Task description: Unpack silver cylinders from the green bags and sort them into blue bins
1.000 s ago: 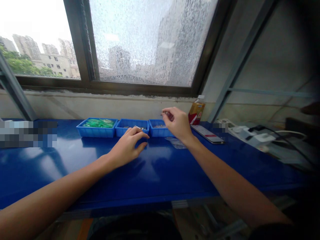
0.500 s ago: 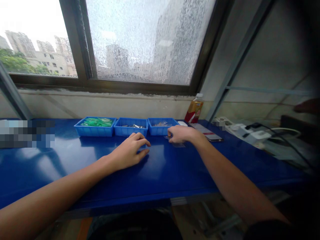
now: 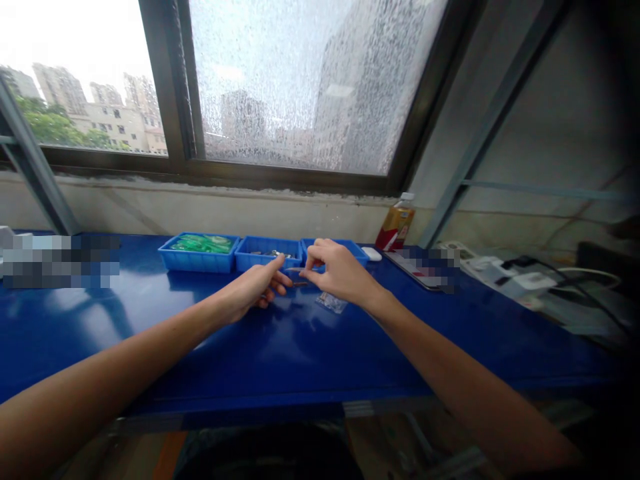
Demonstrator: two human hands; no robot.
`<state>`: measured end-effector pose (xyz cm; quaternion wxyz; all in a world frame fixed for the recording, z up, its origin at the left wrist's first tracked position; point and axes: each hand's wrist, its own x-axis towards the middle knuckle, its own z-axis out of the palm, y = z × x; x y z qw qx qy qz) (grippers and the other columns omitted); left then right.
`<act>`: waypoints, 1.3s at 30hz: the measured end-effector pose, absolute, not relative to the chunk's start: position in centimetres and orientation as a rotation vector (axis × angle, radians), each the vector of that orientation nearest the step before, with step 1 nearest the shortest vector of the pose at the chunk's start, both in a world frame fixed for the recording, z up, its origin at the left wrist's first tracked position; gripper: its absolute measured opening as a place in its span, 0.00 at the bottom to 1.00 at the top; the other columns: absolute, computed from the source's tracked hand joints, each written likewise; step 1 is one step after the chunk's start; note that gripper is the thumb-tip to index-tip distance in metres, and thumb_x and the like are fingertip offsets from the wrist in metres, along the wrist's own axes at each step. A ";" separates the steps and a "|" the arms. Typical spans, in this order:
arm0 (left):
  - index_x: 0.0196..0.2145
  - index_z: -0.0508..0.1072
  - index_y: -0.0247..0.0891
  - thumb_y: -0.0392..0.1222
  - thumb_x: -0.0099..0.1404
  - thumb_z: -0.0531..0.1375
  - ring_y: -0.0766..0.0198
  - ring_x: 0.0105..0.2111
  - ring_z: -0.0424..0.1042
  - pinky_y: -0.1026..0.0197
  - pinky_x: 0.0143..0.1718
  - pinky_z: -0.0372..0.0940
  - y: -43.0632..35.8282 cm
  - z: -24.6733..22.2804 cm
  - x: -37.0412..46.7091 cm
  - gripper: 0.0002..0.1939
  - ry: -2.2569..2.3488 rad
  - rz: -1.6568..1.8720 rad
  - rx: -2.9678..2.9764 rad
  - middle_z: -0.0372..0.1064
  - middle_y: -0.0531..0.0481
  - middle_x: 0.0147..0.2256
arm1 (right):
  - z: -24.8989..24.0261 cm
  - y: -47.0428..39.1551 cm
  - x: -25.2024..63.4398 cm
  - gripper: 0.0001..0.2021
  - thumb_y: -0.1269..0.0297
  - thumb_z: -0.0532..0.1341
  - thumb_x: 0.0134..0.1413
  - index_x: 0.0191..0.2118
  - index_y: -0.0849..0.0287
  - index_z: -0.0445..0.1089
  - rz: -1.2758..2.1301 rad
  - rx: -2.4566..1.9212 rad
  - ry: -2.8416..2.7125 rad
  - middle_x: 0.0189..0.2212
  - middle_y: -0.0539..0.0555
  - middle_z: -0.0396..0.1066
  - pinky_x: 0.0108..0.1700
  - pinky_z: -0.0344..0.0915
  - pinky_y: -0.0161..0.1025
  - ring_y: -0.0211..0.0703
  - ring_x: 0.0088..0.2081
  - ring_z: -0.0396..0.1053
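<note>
My right hand (image 3: 333, 270) pinches a small thin item (image 3: 296, 269), too small to name, in front of the right blue bin (image 3: 356, 251). My left hand (image 3: 257, 287) is turned partly palm up just to its left, thumb raised and fingers apart, with nothing clearly in it. A clear plastic bag (image 3: 331, 303) with small contents lies on the blue table under my right hand. Behind my left hand, the middle blue bin (image 3: 245, 261) holds small metal pieces. Green items (image 3: 200, 243) fill the left blue bin (image 3: 197, 262).
A drink bottle (image 3: 396, 223) stands by the wall at the back right. Near it are a white object (image 3: 372, 254) and a phone (image 3: 417, 272). Power strips and plugs (image 3: 520, 270) with cables lie further right. Blurred items are at the far left.
My right hand has moved left toward my left hand, lifting a small thin item. My left hand has rolled palm upward. The clear bag now shows on the table.
</note>
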<state>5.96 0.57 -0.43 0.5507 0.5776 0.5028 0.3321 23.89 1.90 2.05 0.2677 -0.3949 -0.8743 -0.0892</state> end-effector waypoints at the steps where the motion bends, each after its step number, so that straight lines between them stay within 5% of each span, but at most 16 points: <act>1: 0.31 0.71 0.32 0.66 0.56 0.48 0.72 0.18 0.54 0.68 0.18 0.47 0.6 -0.4 5.9 0.31 1.175 0.784 1.290 0.62 0.52 0.24 | 2.0 1.7 23.7 0.06 0.70 0.61 0.44 0.22 0.60 0.63 -0.244 -1.026 -2.364 0.24 0.50 0.62 0.32 0.53 0.32 0.37 0.30 0.60; 6: 0.28 0.68 0.32 0.51 0.52 0.60 0.76 0.16 0.52 0.69 0.17 0.43 0.9 -0.6 5.9 0.17 1.155 0.780 1.282 0.60 0.55 0.23 | 1.5 0.8 22.7 0.05 0.75 0.58 0.44 0.22 0.60 0.63 -0.169 -0.926 -2.452 0.20 0.47 0.60 0.29 0.49 0.31 0.33 0.26 0.57; 9: 0.25 0.67 0.32 0.46 0.54 0.59 0.75 0.17 0.54 0.69 0.17 0.47 1.1 -0.8 5.8 0.12 1.190 0.780 1.418 0.60 0.55 0.21 | 1.1 0.6 22.3 0.02 0.68 0.60 0.46 0.26 0.59 0.66 -0.001 -0.959 -2.439 0.18 0.46 0.60 0.27 0.49 0.31 0.32 0.23 0.56; 15: 0.34 0.67 0.32 0.39 0.59 0.54 0.69 0.21 0.64 0.66 0.24 0.58 1.7 -1.3 5.4 0.07 1.186 1.002 1.857 0.65 0.53 0.23 | 0.9 2.2 22.7 0.24 0.45 0.50 0.53 0.26 0.63 0.68 0.703 -1.297 -2.132 0.17 0.51 0.64 0.22 0.51 0.31 0.33 0.19 0.59; 19: 0.37 0.67 0.36 0.35 0.59 0.55 0.65 0.28 0.67 0.63 0.30 0.60 1.4 -1.5 5.6 0.07 1.212 1.202 2.377 0.68 0.51 0.28 | 0.8 3.1 22.9 0.26 0.45 0.45 0.56 0.27 0.64 0.68 1.174 -1.338 -1.858 0.16 0.52 0.65 0.19 0.50 0.31 0.32 0.17 0.59; 24: 0.33 0.71 0.38 0.41 0.58 0.57 0.60 0.38 0.65 0.60 0.37 0.61 0.4 -0.5 5.9 0.06 1.142 1.301 2.464 0.66 0.48 0.35 | 1.0 2.5 22.6 0.09 0.62 0.55 0.52 0.26 0.61 0.65 0.851 -1.107 -1.826 0.17 0.47 0.62 0.20 0.52 0.30 0.31 0.18 0.58; 30: 0.33 0.71 0.33 0.58 0.61 0.48 0.64 0.29 0.65 0.62 0.29 0.58 0.7 0.2 5.6 0.24 1.048 1.104 1.554 0.67 0.47 0.30 | 1.3 1.3 22.6 0.08 0.67 0.54 0.54 0.34 0.58 0.70 0.105 -0.879 -2.111 0.25 0.49 0.66 0.30 0.57 0.32 0.33 0.25 0.60; 35: 0.29 0.68 0.34 0.45 0.56 0.57 0.66 0.28 0.64 0.65 0.29 0.57 1.1 -0.1 5.4 0.10 1.068 1.239 1.631 0.65 0.51 0.26 | 1.4 1.1 22.4 0.10 0.73 0.56 0.47 0.35 0.59 0.71 0.238 -0.808 -2.121 0.33 0.53 0.68 0.34 0.60 0.33 0.36 0.33 0.64; 39: 0.33 0.71 0.37 0.41 0.60 0.55 0.63 0.32 0.66 0.62 0.34 0.59 1.1 -0.4 5.1 0.08 1.224 1.411 2.237 0.69 0.49 0.30 | 1.4 1.7 22.4 0.11 0.60 0.56 0.50 0.31 0.62 0.72 0.695 -1.016 -1.923 0.35 0.56 0.69 0.33 0.61 0.34 0.41 0.37 0.66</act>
